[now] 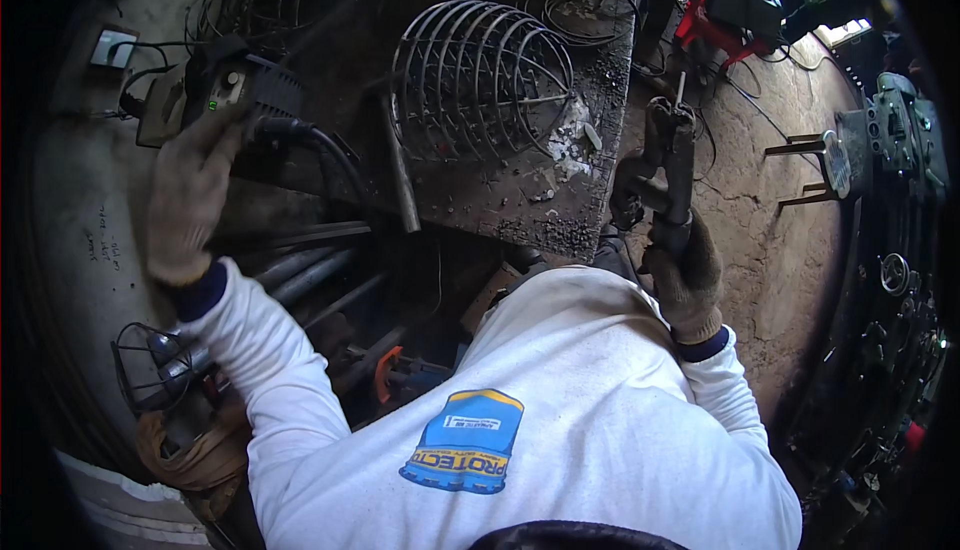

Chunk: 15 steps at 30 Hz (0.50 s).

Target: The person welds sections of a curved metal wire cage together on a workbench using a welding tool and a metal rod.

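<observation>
Right now, my left hand (pixel 190 200), in a knitted work glove, reaches out to the front of a boxy machine (pixel 165 110) left of the tabletop (pixel 500 205). Its fingers are stretched out with nothing visible held in them, and their tips lie just below a knob (pixel 233 79) and near a small green light (pixel 213 105); I cannot tell whether they touch the panel. A thick black cable (pixel 335 150) leads off from that front.

My right hand (pixel 692 285), gloved too, is closed around the handle of a dark clamp-like holder (pixel 678 170), which I have upright off the tabletop's right edge, above the brown floor (pixel 765 280). A thin, pale rod (pixel 682 88) sticks out near its far end.

Between my two hands, a rounded cage of curved metal bars (pixel 480 80) lies on the tabletop. A metal bar (pixel 402 170) rests just left of it, its near end at the front edge; a whitish patch (pixel 572 145) lies to the right among dark crumbs. Farther right I see a red stool (pixel 700 35) and a smaller stool (pixel 838 163), while metal pipes (pixel 310 278) lie below my left side.
</observation>
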### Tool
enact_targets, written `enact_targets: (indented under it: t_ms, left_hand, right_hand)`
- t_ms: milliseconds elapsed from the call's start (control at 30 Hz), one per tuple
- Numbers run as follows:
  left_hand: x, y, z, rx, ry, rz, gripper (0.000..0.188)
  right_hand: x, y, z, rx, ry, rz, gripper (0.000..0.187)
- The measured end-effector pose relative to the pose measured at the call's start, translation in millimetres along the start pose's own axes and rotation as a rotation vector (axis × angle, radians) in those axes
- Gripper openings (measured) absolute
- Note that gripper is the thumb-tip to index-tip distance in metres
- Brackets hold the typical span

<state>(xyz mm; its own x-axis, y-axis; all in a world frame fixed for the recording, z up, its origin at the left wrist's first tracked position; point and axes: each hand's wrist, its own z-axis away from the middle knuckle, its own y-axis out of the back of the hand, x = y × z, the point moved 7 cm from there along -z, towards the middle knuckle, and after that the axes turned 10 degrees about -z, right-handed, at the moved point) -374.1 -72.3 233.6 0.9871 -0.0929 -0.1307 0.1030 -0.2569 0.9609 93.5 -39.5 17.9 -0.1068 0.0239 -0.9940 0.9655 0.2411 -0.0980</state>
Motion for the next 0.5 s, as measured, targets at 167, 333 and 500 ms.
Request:
enact_targets:
  t_ms: [167, 333, 500]
  left_hand:
    - [39, 12, -4, -0.333, 0.240, 0.296, 0.025]
    - [42, 12, -8, -0.263, 0.194, 0.252, 0.025]
    - [40, 10, -6, -0.242, 0.170, 0.256, 0.031]
  right_hand:
    - [1, -8, -4, -0.037, 0.006, -0.003, 0.055]
    - [2, -16, -5, -0.068, 0.019, 0.001, 0.054]
    - [3, -14, -1, -0.063, 0.036, 0.018, 0.053]
